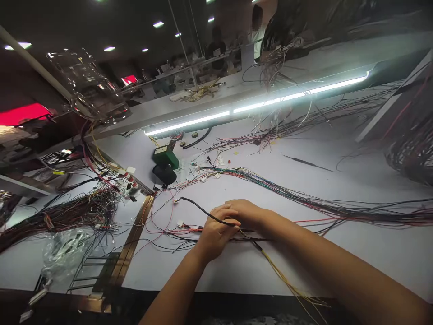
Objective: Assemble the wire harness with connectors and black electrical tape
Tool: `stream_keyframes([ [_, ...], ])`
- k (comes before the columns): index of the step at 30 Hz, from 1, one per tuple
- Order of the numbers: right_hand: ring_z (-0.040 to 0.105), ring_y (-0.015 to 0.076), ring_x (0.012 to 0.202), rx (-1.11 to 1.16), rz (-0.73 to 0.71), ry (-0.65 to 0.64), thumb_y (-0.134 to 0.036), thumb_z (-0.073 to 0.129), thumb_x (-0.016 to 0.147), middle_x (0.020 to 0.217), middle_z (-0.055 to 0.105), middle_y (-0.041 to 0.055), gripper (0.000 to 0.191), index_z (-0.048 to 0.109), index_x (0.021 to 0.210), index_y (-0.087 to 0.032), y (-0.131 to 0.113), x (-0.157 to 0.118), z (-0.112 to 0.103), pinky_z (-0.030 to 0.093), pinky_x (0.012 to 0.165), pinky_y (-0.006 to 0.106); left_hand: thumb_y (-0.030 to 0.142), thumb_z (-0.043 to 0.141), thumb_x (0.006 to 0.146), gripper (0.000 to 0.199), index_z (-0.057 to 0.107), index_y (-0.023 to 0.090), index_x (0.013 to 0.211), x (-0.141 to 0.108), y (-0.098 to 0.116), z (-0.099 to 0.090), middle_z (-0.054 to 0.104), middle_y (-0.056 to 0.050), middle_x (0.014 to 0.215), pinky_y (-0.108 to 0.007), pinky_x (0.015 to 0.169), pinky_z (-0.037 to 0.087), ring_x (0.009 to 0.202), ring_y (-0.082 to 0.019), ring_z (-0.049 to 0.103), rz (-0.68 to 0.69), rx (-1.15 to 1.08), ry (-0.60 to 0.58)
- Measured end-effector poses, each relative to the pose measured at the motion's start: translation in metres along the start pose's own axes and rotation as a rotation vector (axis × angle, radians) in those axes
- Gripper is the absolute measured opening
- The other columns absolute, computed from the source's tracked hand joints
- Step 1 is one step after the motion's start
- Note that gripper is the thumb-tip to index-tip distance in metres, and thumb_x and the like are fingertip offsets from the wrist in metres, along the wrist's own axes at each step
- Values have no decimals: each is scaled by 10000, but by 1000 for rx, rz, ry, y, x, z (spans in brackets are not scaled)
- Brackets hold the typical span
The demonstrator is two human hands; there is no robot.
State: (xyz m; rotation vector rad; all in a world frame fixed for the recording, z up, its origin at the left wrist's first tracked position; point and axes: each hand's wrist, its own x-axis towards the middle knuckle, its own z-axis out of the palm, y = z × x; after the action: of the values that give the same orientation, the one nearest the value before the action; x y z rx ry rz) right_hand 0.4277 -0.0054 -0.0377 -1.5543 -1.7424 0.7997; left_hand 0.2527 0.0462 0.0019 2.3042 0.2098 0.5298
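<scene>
A black-sleeved cable (199, 207) with a small connector at its far end runs through my left hand (216, 234). The fingers and thumb of that hand are closed on it. Right behind, my right hand (245, 213) curls in close against the left one, its fingertips mostly hidden; what they grip does not show. On the near side of my hands the cable continues into yellow wires (280, 273) that trail towards the table's front edge. Under and beside my hands lie dark and red wires with a white connector (180, 224).
A long wire bundle (270, 187) crosses the white table (372, 257) behind my hands. Farther back are a green box (165, 156), a black round object (164, 174) and a lit tube lamp (270, 100). To the left lie brown wires (67, 216) and a clear plastic bag (64, 250).
</scene>
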Motion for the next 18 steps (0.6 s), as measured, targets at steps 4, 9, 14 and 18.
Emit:
stream_keyframes([
  [4,583,170,722,-23,23,34,-288,688,682,850,668,4,266,670,944,-243,-2,-3,7,413,638,266,237,535,896,151,682,231,935,14,-1,-6,718,-50,911,-451,1062,295,1021,-215,611,108,99,-72],
  [9,570,150,723,-10,95,211,-172,471,794,879,630,28,244,567,1016,-208,0,-44,-1,448,642,268,356,485,909,233,683,246,964,17,-2,-3,689,-56,833,-329,807,442,793,-204,615,-180,15,-18],
  [14,576,160,869,-16,-98,266,-96,502,705,1039,625,42,409,551,1082,-247,-13,-72,14,461,794,298,460,556,851,262,653,218,873,11,-7,11,644,-7,765,-261,683,432,705,-162,571,-528,-335,175],
  [18,609,163,883,4,36,346,-95,458,739,1041,656,17,412,586,1088,-271,-9,-70,28,465,797,302,511,604,804,327,579,191,868,1,-14,28,589,32,669,-217,506,383,512,-98,521,-716,-632,284],
])
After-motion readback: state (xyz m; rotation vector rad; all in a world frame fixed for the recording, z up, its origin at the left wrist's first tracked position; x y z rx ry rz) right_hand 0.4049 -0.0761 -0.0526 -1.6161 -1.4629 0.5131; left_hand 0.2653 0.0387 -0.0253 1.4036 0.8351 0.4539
